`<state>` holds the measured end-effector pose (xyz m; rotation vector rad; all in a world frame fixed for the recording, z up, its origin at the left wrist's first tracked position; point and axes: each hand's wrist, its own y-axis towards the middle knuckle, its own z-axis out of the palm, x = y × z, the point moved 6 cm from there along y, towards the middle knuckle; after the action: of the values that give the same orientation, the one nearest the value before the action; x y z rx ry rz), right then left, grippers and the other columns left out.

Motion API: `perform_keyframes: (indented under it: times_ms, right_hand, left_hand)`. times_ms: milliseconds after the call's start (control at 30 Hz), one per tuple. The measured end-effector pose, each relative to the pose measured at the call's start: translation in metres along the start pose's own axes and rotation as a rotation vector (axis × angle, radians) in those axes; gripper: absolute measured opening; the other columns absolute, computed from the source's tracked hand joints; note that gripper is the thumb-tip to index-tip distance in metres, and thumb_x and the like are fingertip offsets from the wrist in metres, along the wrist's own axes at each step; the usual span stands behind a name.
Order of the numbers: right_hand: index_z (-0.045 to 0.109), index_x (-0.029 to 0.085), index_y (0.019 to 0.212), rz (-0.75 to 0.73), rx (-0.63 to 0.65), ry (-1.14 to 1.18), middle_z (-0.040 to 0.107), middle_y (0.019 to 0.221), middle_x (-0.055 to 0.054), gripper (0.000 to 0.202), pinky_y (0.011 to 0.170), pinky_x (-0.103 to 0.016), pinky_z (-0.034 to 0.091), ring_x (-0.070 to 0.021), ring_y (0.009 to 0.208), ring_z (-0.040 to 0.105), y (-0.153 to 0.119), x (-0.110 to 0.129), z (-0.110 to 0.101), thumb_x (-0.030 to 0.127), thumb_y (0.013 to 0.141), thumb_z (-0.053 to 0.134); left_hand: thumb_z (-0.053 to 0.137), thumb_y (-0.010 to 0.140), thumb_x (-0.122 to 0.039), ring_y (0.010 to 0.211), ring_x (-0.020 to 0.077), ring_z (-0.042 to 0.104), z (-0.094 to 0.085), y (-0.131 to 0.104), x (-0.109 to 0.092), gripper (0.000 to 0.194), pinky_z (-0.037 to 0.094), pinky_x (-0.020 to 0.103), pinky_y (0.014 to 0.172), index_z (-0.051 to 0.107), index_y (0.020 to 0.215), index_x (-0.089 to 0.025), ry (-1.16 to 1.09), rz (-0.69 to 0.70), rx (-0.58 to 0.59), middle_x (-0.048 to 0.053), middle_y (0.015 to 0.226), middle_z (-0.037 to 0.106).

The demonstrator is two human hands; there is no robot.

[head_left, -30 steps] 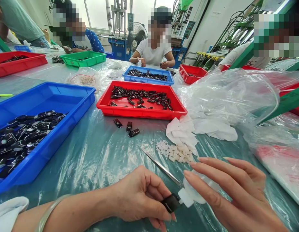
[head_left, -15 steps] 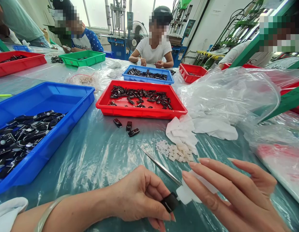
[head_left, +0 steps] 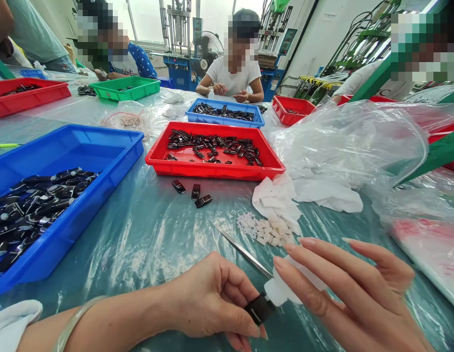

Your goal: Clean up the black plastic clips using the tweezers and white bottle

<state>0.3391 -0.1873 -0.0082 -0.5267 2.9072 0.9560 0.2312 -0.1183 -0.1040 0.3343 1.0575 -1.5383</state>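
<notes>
My left hand [head_left: 227, 300] pinches a small glossy black plastic piece [head_left: 261, 309] between thumb and fingers. Held in my right hand [head_left: 347, 283] is a translucent white squeeze bottle [head_left: 280, 292], tilted so its nozzle end meets the far edge of the black piece. My right fingers, stretched over it, hide much of the bottle. Just beyond my hands lie metal tweezers [head_left: 241, 249], a heap of small cream-coloured blocks [head_left: 274, 233] and some tiny clear bits [head_left: 248, 224]. Several loose black pieces [head_left: 203, 201] rest on the plastic-covered table [head_left: 139, 244].
A red tray [head_left: 212, 170] of black pieces stands ahead, a large blue tray [head_left: 113, 181] of longer black parts at left. White cloths [head_left: 276, 200] and clear plastic bags [head_left: 351, 137] lie at right. Across the table a co-worker [head_left: 232, 73] sits behind another blue tray [head_left: 225, 122].
The bottle in my right hand has shifted slightly left, and its nozzle end now overlaps the black piece's edge. My left hand stays nearly still. The co-worker opposite has raised one hand a little.
</notes>
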Motion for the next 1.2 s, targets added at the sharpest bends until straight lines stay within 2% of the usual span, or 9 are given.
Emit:
perform_keyframes:
  times_ms: [267, 500, 733, 833, 933, 1000, 1067, 1133, 1200]
  right_hand:
    - [0.060, 0.027, 0.107, 0.050, 0.015, 0.012, 0.070, 0.098, -0.003, 0.031, 0.097, -0.046, 0.026, -0.0201, 0.105, 0.057, -0.001, 0.000, 0.000, 0.021, 0.093, 0.034]
    - [0.060, 0.026, 0.109, -0.041, 0.054, -0.022, 0.069, 0.097, -0.006, 0.034, 0.097, -0.047, 0.025, -0.0226, 0.105, 0.056, 0.000, 0.000, 0.003, 0.017, 0.090, 0.033]
    - [0.060, 0.026, 0.109, -0.019, 0.031, 0.006, 0.068, 0.101, -0.005, 0.034, 0.098, -0.045, 0.026, -0.0210, 0.108, 0.054, -0.002, -0.003, 0.005, 0.015, 0.090, 0.034]
    - [0.059, 0.026, 0.108, 0.021, 0.033, 0.007, 0.068, 0.103, -0.005, 0.033, 0.095, -0.045, 0.030, -0.0211, 0.107, 0.056, -0.004, -0.008, 0.008, 0.009, 0.088, 0.039]
    - [0.057, 0.022, 0.109, 0.040, 0.007, -0.006, 0.068, 0.100, -0.008, 0.033, 0.087, -0.043, 0.038, -0.0226, 0.100, 0.060, -0.008, -0.015, 0.010, 0.005, 0.085, 0.043]
    - [0.054, 0.019, 0.113, 0.111, -0.003, -0.008, 0.067, 0.100, -0.010, 0.030, 0.080, -0.040, 0.046, -0.0231, 0.095, 0.063, -0.013, -0.025, 0.009, 0.011, 0.086, 0.044]
    - [0.054, 0.019, 0.113, 0.269, 0.018, 0.018, 0.067, 0.099, -0.010, 0.027, 0.067, -0.035, 0.052, -0.0237, 0.085, 0.067, -0.021, -0.043, 0.010, 0.024, 0.087, 0.047]
    - [0.058, 0.020, 0.107, 0.449, 0.044, 0.091, 0.070, 0.092, -0.008, 0.029, 0.052, -0.029, 0.053, -0.0230, 0.071, 0.069, -0.033, -0.064, 0.013, 0.036, 0.084, 0.053]
    - [0.061, 0.021, 0.100, 0.579, 0.029, 0.207, 0.073, 0.084, -0.006, 0.027, 0.044, -0.024, 0.052, -0.0210, 0.060, 0.069, -0.046, -0.082, 0.016, 0.039, 0.079, 0.060]
  left_hand:
    - [0.069, 0.061, -0.013, 0.050, 0.0070, 0.061, 0.001, -0.001, 0.001, 0.013, 0.050, 0.014, 0.050, 0.070, 0.074, -0.010, -0.004, -0.007, 0.006, 0.001, 0.062, 0.065]
    - [0.070, 0.062, -0.014, 0.050, 0.0069, 0.061, 0.001, -0.001, 0.002, 0.012, 0.049, 0.014, 0.051, 0.071, 0.073, -0.011, 0.007, -0.021, -0.004, 0.000, 0.062, 0.064]
    - [0.070, 0.061, -0.014, 0.052, 0.0071, 0.061, 0.000, -0.001, 0.001, 0.013, 0.049, 0.015, 0.052, 0.070, 0.074, -0.011, 0.014, -0.015, -0.010, 0.001, 0.066, 0.066]
    - [0.070, 0.060, -0.014, 0.053, 0.0074, 0.061, -0.001, -0.001, -0.002, 0.015, 0.049, 0.015, 0.052, 0.070, 0.074, -0.010, 0.032, 0.014, -0.027, 0.002, 0.067, 0.066]
    - [0.071, 0.058, -0.012, 0.053, 0.0076, 0.060, -0.002, -0.001, -0.004, 0.016, 0.049, 0.016, 0.053, 0.071, 0.073, -0.011, 0.027, 0.034, -0.075, 0.002, 0.064, 0.065]
    - [0.071, 0.056, -0.010, 0.052, 0.0073, 0.058, -0.004, -0.001, -0.005, 0.017, 0.048, 0.016, 0.054, 0.071, 0.073, -0.010, 0.042, 0.043, -0.108, 0.001, 0.061, 0.065]
    - [0.072, 0.055, -0.009, 0.052, 0.0069, 0.057, -0.005, -0.001, -0.006, 0.019, 0.047, 0.016, 0.055, 0.072, 0.074, -0.010, 0.073, 0.058, -0.125, 0.002, 0.060, 0.064]
    - [0.072, 0.056, -0.010, 0.055, 0.0078, 0.058, -0.005, 0.000, -0.007, 0.020, 0.047, 0.016, 0.056, 0.072, 0.075, -0.010, 0.089, 0.077, -0.125, 0.003, 0.063, 0.065]
    - [0.071, 0.056, -0.010, 0.056, 0.0084, 0.058, -0.006, 0.000, -0.008, 0.020, 0.047, 0.017, 0.057, 0.072, 0.076, -0.010, 0.085, 0.091, -0.119, 0.003, 0.064, 0.065]
